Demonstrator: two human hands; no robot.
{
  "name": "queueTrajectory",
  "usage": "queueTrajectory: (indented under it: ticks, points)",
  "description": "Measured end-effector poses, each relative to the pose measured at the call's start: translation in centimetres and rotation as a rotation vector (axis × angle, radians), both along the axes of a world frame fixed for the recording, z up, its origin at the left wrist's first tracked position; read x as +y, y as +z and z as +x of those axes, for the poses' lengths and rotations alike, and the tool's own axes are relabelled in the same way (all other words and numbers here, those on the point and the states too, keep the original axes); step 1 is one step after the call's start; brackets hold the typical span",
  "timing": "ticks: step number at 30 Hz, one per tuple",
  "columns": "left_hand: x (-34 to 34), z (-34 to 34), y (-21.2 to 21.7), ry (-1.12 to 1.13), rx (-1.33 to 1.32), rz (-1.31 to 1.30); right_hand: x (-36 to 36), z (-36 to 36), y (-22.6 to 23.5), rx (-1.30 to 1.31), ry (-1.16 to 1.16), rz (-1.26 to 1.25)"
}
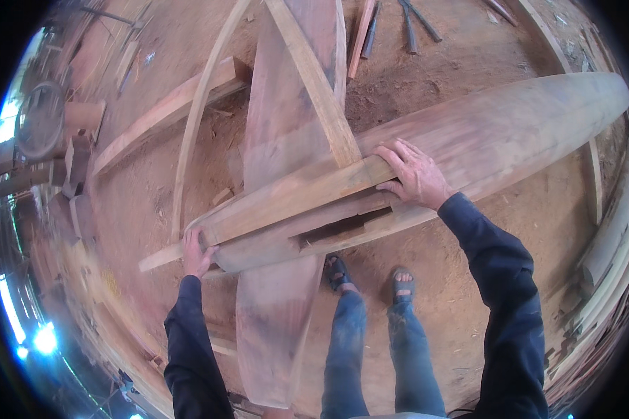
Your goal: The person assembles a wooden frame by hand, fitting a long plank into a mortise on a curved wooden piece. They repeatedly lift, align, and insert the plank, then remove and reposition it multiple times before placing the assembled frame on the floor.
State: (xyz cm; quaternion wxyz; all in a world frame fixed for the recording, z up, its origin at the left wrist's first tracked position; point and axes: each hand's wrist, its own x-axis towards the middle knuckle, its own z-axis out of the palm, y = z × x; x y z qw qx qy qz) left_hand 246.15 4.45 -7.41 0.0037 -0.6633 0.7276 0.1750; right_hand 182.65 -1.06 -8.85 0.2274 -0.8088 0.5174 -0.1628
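Observation:
A long reddish wooden plank [510,126] with rounded ends lies slanted from lower left to upper right, across a wider plank [279,126] that runs away from me. A narrower wooden batten [286,199] lies along the slanted plank's near edge. My left hand [196,253] grips the low left end of the batten and plank. My right hand [414,174] rests on top of the slanted plank, fingers curled over the batten's upper end. Dark long sleeves cover both arms. My feet in sandals [370,276] stand on the ground just below the plank.
Sawdust-covered ground [538,230] surrounds me. A thin bent strip [192,133] and a thick beam [161,115] lie at the left. Metal tools [409,24] lie at the top. Stacked timber [608,265] lines the right edge. A round wheel [40,119] and wood blocks stand at far left.

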Motion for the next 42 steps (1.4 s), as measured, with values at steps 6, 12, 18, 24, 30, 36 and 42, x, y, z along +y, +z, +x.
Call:
queueTrajectory:
  ticks: [6,12,18,24,30,36,42]
  points:
    - [-0.1,3.2,-1.5,-0.034,-0.032,-0.035,0.5,-0.5,-1.4,0.022,0.026,-0.019]
    - [0.4,2.4,-1.3,-0.008,-0.041,0.013,-0.8,-1.4,-0.1,-0.004,0.124,-0.118]
    - [0.2,2.5,-1.1,0.001,-0.026,0.054,-0.6,-2.4,-0.8,-0.045,0.090,-0.039]
    - [0.4,2.1,-1.1,0.014,-0.033,0.036,-0.7,-2.5,-0.8,-0.037,0.095,0.011]
    - [0.0,1.5,-1.1,-0.013,-0.058,0.046,-0.6,-2.3,-1.0,-0.039,0.095,-0.043]
    - [1.5,3.8,-2.2,-0.167,-0.203,-0.062,-0.5,-2.3,-0.9,-0.032,0.128,-0.122]
    - [1.3,0.4,-0.7,-0.049,-0.171,0.037,-0.6,-2.1,0.7,-0.046,0.134,-0.055]
